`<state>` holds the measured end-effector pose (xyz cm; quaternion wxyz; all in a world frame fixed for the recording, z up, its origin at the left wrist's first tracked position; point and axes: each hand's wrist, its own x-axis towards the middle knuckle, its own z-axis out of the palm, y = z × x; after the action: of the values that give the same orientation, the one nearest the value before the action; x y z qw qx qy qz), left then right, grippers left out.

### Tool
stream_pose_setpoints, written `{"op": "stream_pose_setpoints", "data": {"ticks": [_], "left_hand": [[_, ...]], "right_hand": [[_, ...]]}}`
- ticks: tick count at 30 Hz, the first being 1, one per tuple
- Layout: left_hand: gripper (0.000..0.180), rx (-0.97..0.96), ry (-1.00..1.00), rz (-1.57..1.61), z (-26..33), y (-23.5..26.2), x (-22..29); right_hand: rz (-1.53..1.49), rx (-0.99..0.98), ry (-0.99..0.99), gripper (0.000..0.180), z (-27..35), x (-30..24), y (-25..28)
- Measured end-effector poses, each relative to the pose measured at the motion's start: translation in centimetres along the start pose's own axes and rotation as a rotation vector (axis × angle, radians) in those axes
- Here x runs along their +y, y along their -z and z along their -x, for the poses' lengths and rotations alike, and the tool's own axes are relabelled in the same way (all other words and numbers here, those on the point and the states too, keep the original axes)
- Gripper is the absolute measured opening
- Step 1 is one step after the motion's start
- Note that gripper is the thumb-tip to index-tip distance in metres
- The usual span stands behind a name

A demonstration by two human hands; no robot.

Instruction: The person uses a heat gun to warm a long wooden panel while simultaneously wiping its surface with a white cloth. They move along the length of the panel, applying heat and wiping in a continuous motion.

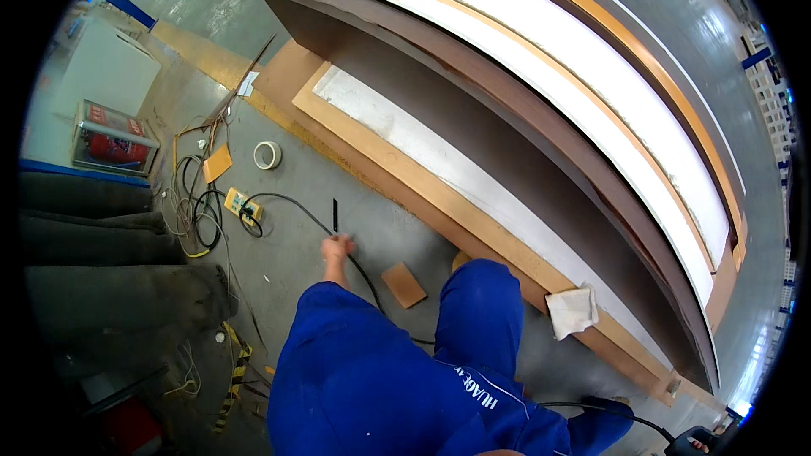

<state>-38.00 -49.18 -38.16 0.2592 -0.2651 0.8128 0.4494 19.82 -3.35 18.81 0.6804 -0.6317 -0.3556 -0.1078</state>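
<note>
My left hand (pixel 337 247) reaches down over the grey floor, its fingers smeared by motion. Just beyond its fingertips is a thin black strip (pixel 335 214), and I cannot tell whether the hand touches it. A black cable (pixel 291 200) runs past this hand, which may be on it. Nearby on the floor lies a small tan rectangular block (pixel 403 285). My right hand is not in view. At the lower right edge, a black corded tool (pixel 694 440) is partly cut off by the picture's rim.
Long curved panels (pixel 524 122) with white and brown faces stand on a brown board to the right, a white cloth (pixel 573 312) on its edge. A yellow power strip (pixel 243 206), tangled wires (pixel 187 218), a tape roll (pixel 267 155) and a boxed extinguisher (pixel 117 148) are on the left.
</note>
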Motion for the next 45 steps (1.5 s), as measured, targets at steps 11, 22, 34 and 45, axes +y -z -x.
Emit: {"op": "stream_pose_setpoints", "data": {"ticks": [11,22,34,45], "left_hand": [[0.079,0.094,-0.548,-1.489,16.0,-10.1,-7.4],[0.047,-0.099,-0.723,-1.270,21.2,-13.2,-2.3],[0.042,-0.189,-0.828,-1.190,24.9,-19.3,-0.4],[0.038,-0.189,-0.999,-0.937,34.9,-24.7,5.1]], "right_hand": [[-0.411,-0.257,-0.292,0.035,-9.8,4.9,1.4],[-0.463,-0.206,-0.268,0.033,-10.7,7.0,2.9],[-0.441,-0.204,-0.103,0.030,-12.1,5.2,4.4],[-0.518,-0.160,-0.226,0.030,-14.7,10.8,4.0]]}}
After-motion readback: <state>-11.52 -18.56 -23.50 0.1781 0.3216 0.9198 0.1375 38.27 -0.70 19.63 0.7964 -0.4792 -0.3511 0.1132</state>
